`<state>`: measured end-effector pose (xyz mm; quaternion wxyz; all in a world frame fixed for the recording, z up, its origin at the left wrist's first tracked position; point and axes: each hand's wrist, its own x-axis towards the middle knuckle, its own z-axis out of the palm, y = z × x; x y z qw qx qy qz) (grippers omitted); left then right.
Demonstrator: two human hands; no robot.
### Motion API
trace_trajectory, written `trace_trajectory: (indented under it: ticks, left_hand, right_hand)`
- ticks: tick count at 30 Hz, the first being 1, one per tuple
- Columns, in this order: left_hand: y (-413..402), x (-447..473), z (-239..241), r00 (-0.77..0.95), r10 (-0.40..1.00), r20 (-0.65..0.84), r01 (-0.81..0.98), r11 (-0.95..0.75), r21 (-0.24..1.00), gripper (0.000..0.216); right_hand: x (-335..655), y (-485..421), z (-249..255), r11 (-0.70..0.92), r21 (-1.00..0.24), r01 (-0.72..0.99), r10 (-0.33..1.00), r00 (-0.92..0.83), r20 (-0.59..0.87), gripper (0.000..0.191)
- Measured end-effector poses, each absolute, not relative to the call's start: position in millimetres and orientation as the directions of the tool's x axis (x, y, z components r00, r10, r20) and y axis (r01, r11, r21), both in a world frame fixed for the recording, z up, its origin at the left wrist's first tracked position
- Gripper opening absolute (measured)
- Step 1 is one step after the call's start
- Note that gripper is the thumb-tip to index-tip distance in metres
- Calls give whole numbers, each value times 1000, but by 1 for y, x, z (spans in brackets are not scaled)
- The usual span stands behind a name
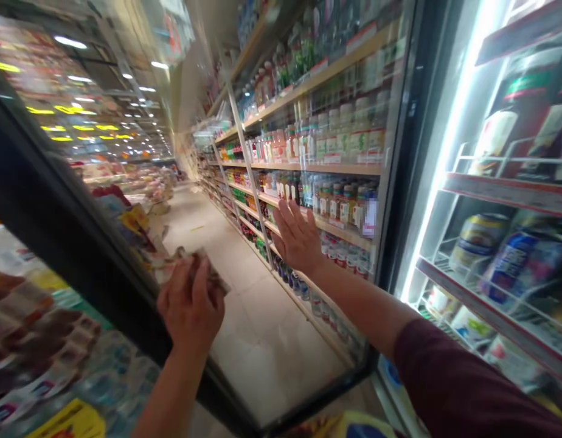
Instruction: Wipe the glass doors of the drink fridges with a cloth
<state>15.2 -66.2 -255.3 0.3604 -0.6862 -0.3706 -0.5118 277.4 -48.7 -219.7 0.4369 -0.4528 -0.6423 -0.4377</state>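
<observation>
1 L hand [190, 307], 1 R hand [301, 244], 1 cloth [218, 278], 1 glass dr. [93, 255]

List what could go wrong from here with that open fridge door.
1. The glass door stands open, so it might swing if the left hand, holding a crumpled cloth, pushes hard.
2. The right hand is bare and spread toward the glass; its palm could leave smudges on contact.
3. The cans may warm up if the door stays open.
</observation>
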Motion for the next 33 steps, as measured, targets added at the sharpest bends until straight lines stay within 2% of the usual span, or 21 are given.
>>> trace_trajectory:
  ticks: [3,7,10,12,16,18,21,24,26,29,31,33]
  left_hand:
    - [-64,17,-239,175,211,962,883,-466,-58,83]
    - [-59,26,-194,121,200,972,886,-464,-15,73]
    - [-59,34,-195,81,180,980,892,-452,9,75]
    - [-59,38,-221,108,165,980,897,-442,-25,80]
    - [-51,34,-274,258,108,960,883,-431,-189,80]
    - [-47,29,-266,270,100,958,882,-425,-205,79]
    - [-46,27,-214,181,137,974,896,-431,-107,80]
    - [-52,37,-170,138,178,974,892,-450,-44,80]
    - [-55,48,-169,150,195,969,886,-462,-44,81]
    - [-55,62,-197,223,212,952,849,-523,-82,82]
    - [-52,65,-205,292,200,935,812,-569,-132,80]
    - [-48,63,-192,335,169,927,806,-561,-189,77]
  right_hand:
    - [278,-48,-219,188,179,966,186,-214,959,58]
    - [278,-48,-220,191,165,968,224,-207,952,59]
    - [277,-47,-220,198,150,969,243,-197,950,58]
    - [277,-47,-220,197,145,970,250,-193,949,59]
    - [276,-49,-220,178,165,970,222,-203,954,58]
    - [276,-50,-219,146,191,971,179,-216,960,57]
    - [276,-50,-217,114,208,971,124,-222,967,55]
    - [276,-48,-217,145,192,971,158,-214,964,55]
    - [277,-47,-218,172,169,970,222,-206,953,56]
    - [277,-46,-219,188,144,972,272,-192,943,58]
    - [277,-46,-219,179,147,973,270,-192,943,57]
    - [277,-46,-219,169,165,972,230,-202,952,57]
